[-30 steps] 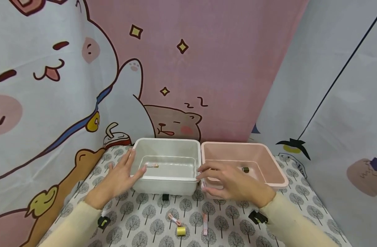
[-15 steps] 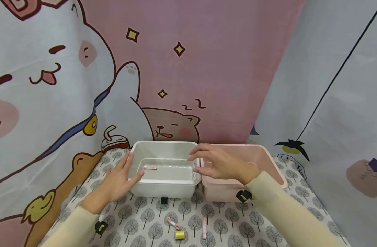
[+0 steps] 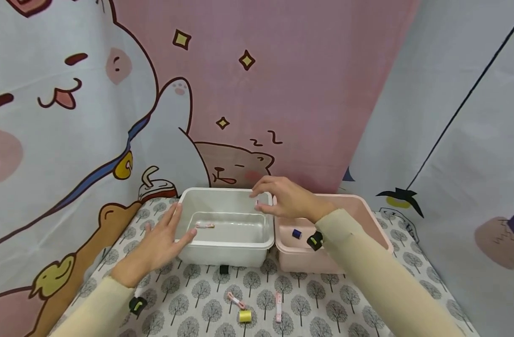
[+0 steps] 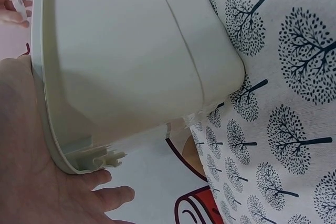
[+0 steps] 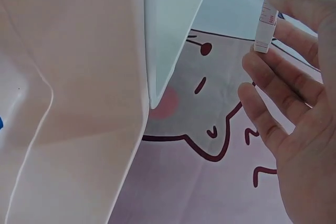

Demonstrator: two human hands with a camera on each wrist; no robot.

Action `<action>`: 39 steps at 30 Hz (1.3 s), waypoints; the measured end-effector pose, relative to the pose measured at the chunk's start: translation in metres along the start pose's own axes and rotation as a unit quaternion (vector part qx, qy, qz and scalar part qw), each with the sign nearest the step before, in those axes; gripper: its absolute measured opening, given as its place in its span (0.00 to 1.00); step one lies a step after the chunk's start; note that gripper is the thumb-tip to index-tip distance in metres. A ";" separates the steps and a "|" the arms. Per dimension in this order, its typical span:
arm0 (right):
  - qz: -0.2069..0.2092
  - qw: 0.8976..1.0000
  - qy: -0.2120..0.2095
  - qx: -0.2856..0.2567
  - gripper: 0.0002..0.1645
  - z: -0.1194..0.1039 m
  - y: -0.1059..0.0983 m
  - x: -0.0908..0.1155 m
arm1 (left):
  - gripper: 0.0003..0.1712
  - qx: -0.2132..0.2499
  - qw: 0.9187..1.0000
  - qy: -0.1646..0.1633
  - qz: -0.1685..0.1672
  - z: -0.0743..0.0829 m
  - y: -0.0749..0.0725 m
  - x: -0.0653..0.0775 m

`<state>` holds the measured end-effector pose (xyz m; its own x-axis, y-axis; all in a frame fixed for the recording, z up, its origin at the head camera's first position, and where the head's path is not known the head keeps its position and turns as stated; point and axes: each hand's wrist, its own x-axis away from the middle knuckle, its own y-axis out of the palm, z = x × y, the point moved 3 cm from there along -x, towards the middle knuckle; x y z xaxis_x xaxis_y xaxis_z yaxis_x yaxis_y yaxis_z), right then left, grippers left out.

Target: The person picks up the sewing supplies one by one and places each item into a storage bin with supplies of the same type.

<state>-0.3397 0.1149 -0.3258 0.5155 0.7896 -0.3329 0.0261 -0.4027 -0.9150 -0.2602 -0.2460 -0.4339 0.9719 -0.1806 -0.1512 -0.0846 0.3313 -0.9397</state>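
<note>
My right hand [image 3: 290, 199] pinches a small folded measuring tape [image 5: 266, 27], white with red markings, between thumb and fingertips. It hangs above the right end of the white bin [image 3: 223, 255], beside the pink bin [image 3: 312, 263]. My left hand [image 3: 157, 248] rests with extended fingers at the white bin's left rim; the left wrist view shows the palm against that rim. Inside the white bin lies another folded tape [image 3: 205, 225]. A dark blue thread spool [image 3: 297, 233] lies in the pink bin, whose interior my right forearm partly covers.
On the tree-print cloth in front of the bins are a black spool [image 3: 224, 269], a pinkish bundled strip [image 3: 236, 301], a yellow thread spool [image 3: 245, 316] and a pink-and-white tape [image 3: 278, 307]. A cartoon curtain [image 3: 316, 93] hangs behind the bins.
My right hand has moved up and left, from the pink bin's front left corner to above the white bin's right end, carrying the tape. The left hand has stayed at the rim.
</note>
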 end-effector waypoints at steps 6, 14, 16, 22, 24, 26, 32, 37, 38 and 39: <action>-0.017 1.000 0.020 0.006 0.18 0.011 0.004 -0.014 | 0.59 -0.001 1.000 -0.001 -0.001 0.001 -0.001 -0.001; -0.035 0.998 0.046 0.000 0.19 0.026 0.010 -0.025 | 0.59 0.000 1.000 -0.001 0.001 0.003 -0.002 0.000; -0.041 0.997 0.060 -0.003 0.19 0.028 0.011 -0.025 | 0.59 0.001 1.000 -0.002 0.001 0.003 -0.001 0.000; -0.069 0.991 0.110 0.015 0.35 0.030 0.014 -0.023 | 0.59 -0.001 1.000 -0.002 0.002 0.002 0.000 0.000; -0.076 0.990 0.121 0.021 0.39 0.027 0.014 -0.020 | 0.59 -0.002 1.000 -0.003 0.001 0.001 0.000 -0.001; -0.072 0.990 0.118 0.026 0.40 0.023 0.013 -0.017 | 0.59 -0.002 1.000 -0.001 0.000 0.002 -0.001 0.000; -0.046 0.993 0.104 0.031 0.38 0.010 0.008 -0.005 | 0.59 -0.003 1.000 0.002 -0.002 0.003 -0.003 0.000; -0.029 0.995 0.091 0.020 0.35 -0.003 0.008 0.013 | 0.59 0.001 1.000 0.001 -0.004 0.003 -0.002 0.000; -0.026 0.996 0.087 0.019 0.35 -0.006 0.009 0.017 | 0.60 0.003 1.000 0.000 -0.005 0.003 -0.002 0.001; -0.025 0.996 0.082 0.017 0.35 -0.008 0.010 0.021 | 0.60 0.003 1.000 0.000 -0.005 0.003 -0.002 0.001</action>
<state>-0.3216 0.1236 -0.3400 0.6467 0.7211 -0.2485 0.0278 -0.3479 -0.9371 -0.2581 -0.2439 -0.4316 0.9725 -0.1847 -0.1417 -0.0733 0.3346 -0.9395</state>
